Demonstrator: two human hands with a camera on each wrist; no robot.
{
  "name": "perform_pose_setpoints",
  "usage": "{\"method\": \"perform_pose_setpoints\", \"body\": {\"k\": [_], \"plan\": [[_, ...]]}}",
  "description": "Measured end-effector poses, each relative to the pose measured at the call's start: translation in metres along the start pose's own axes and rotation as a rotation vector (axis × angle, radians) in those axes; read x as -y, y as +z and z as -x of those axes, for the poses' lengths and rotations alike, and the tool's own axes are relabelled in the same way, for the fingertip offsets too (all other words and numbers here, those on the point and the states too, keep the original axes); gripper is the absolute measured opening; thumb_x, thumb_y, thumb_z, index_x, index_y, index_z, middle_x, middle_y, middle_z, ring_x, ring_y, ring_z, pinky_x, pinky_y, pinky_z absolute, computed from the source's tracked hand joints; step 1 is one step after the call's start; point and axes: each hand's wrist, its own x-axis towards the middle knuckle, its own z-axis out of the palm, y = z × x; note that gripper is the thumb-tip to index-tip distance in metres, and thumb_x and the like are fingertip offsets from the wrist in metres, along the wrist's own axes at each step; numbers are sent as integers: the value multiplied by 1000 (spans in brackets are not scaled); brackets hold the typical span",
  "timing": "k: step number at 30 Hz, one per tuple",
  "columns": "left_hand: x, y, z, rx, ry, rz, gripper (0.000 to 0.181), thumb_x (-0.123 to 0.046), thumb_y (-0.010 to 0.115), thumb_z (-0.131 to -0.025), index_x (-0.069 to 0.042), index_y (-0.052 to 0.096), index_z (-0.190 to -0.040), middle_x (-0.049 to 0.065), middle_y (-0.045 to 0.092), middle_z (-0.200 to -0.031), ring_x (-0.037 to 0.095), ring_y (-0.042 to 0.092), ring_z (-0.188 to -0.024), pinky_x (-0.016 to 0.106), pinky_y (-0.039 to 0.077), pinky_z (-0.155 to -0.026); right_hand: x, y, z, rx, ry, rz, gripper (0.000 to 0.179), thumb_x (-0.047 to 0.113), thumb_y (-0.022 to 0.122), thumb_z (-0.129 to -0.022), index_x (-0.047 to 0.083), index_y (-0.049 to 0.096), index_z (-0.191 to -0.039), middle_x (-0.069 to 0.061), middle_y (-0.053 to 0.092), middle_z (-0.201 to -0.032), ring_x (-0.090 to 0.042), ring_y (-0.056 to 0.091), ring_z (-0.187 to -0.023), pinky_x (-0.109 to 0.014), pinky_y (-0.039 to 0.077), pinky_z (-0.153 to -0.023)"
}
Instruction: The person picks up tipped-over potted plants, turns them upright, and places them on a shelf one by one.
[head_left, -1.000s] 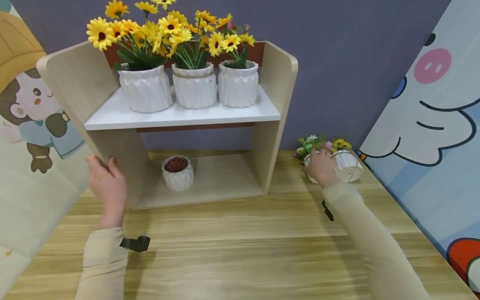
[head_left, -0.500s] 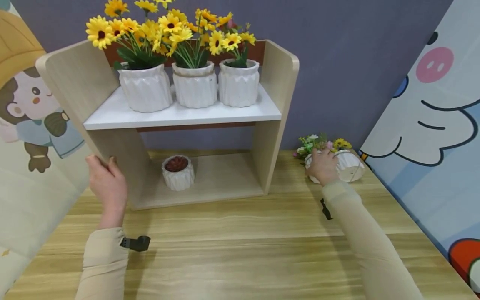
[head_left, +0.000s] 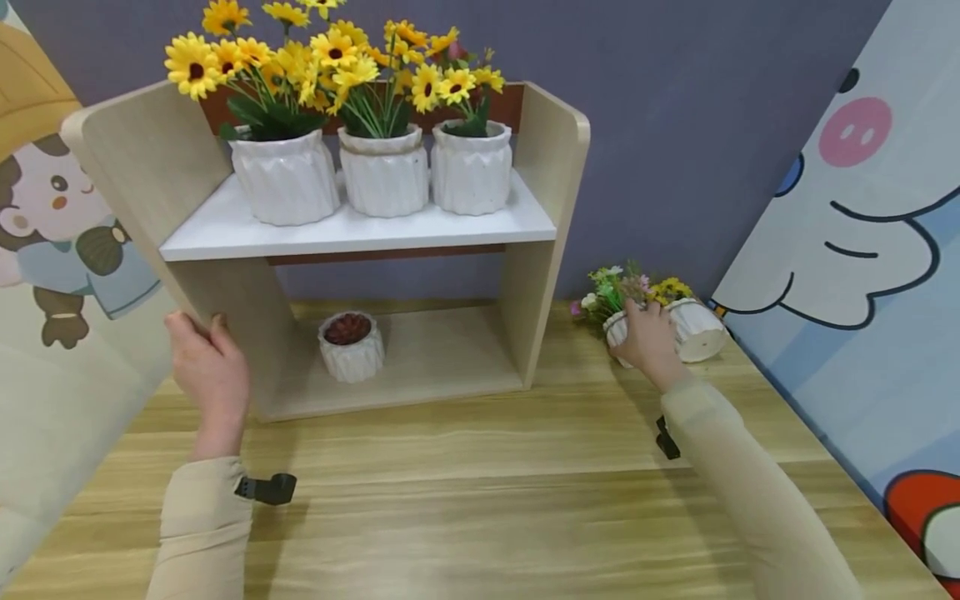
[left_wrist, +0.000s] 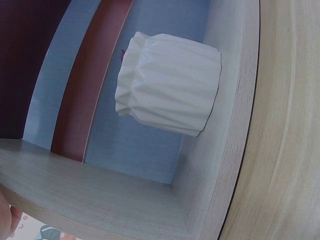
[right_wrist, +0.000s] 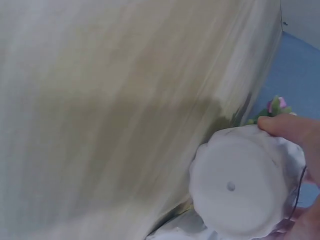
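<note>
My left hand (head_left: 212,367) grips the left side panel of the two-tier wooden shelf (head_left: 172,179), thumb and fingers on either side of its edge. At the far right, my right hand (head_left: 651,340) holds a white ribbed flower pot (right_wrist: 237,185) with pink, white and green artificial flowers (head_left: 611,287). That pot is tipped, its holed base facing the right wrist camera and its flowers pointing toward the back wall. Beside it lies another white pot (head_left: 699,329) with yellow flowers, also on its side. A small white pot (left_wrist: 170,82) with a dark red succulent stands on the shelf's bottom tier.
Three white pots, at the left (head_left: 285,179), in the middle (head_left: 384,175) and at the right (head_left: 471,171), stand on the upper tier with yellow flowers. The wood-grain table (head_left: 480,500) spreads in front. A purple-grey wall (head_left: 675,125) rises behind.
The right hand has turned slightly, and the held pot's flowers have shifted a little to the left, apart from the yellow-flowered pot. The left hand stays on the shelf panel.
</note>
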Motion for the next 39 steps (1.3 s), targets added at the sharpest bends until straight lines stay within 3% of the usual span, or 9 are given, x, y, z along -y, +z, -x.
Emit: {"method": "perform_pose_setpoints", "body": {"k": [8,19,33,39], "plan": [[-1,-1,1,4,-10,7,39,-33,38,-95,1,41,-112,28,52,-107,44,52,-103,53,38,-81,-12,6,16,-154,-68,-65,74,22,80,-60,-2,41,-118,-40,35,-123,-57,39,-103,-65,36,-79],[-2,-2,0,4,-13,3,38,-32,38,-95,1,41,-113,28,52,-109,44,51,-105,54,38,-83,-18,6,30,-246,-124,-180,71,17,81,-58,-5,44,-114,-39,36,-122,-56,39,-104,-62,34,-86],[2,-1,2,-5,17,6,37,-31,39,-95,3,40,-111,30,50,-102,47,50,-98,54,35,-77,-3,16,44,-281,-136,-364,71,17,84,-52,-3,43,-106,-35,37,-119,-49,40,-106,-60,36,-87],[2,-1,2,-6,21,5,38,-31,39,-95,3,40,-111,30,50,-102,47,50,-98,54,35,-78,-7,20,50,-246,-39,-406,71,18,84,-56,-3,38,-106,-33,33,-119,-46,40,-103,-59,38,-84]]}}
